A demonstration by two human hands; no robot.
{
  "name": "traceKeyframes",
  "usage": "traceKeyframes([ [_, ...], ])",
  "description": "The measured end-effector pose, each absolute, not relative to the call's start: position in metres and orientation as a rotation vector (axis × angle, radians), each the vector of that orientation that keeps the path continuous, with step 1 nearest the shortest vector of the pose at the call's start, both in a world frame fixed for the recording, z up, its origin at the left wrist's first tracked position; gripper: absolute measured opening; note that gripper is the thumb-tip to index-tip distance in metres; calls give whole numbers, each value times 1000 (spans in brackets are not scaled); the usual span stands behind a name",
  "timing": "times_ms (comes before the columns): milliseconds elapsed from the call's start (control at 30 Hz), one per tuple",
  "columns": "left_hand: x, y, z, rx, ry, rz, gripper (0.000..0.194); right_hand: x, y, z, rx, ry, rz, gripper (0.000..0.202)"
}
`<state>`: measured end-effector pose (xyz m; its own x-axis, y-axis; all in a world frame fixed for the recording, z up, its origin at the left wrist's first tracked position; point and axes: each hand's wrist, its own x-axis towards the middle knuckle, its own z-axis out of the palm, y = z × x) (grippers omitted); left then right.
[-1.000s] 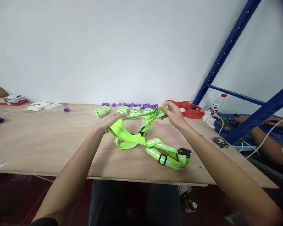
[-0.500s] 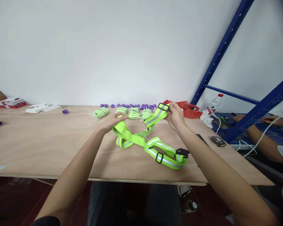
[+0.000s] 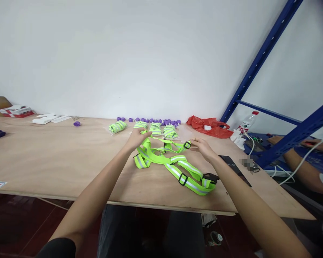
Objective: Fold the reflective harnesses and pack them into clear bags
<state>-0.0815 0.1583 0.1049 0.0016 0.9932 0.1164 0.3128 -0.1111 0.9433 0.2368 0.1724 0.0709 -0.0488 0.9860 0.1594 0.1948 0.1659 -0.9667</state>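
Note:
A neon-yellow reflective vest made of straps with silver stripes lies partly spread on the wooden table. My left hand is closed on one of its straps, lifting it off the tabletop. At the other side, my right hand pinches the strap close to a black slider. Toward the front right, a looped part of the vest rests on the wood with another black slider and a black side-release buckle.
Behind the vest lie several bagged neon bundles and a row of small purple pieces. A red plastic bag, a phone and a bottle are on the right, beside a blue rack post. A co-worker's arm shows beyond.
My right hand has come down and lowered its strap with the slider. My left hand has shifted slightly right, holding its strap. The vest's front loop stays on the table.

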Motion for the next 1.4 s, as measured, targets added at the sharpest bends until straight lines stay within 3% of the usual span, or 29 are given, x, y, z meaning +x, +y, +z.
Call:
traceKeyframes([
  [167, -69, 155, 112, 1701, 1404, 1157, 30, 206, 145, 83, -1174, -1745, 494, 30],
  [367, -54, 150, 125, 1850, 1355, 1167, 30, 139, 142, 79, -1375, -2372, 305, 31],
  [567, -47, 146, 127, 1942, 1277, 1075, 33, 102, 164, 59, -1710, -2351, 239, 31],
  [800, -81, 153, 128, 1949, 1468, 1099, 34, 122, 170, 82, -1538, -2374, 304, 23],
  [1067, -127, 168, 131, 1385, 1275, 1116, 47, 209, 173, 107, -897, -1749, 927, 31],
  [1400, -152, 168, 107, 1424, 1417, 778, 47, 270, 172, 148, -491, -889, 947, 14],
])
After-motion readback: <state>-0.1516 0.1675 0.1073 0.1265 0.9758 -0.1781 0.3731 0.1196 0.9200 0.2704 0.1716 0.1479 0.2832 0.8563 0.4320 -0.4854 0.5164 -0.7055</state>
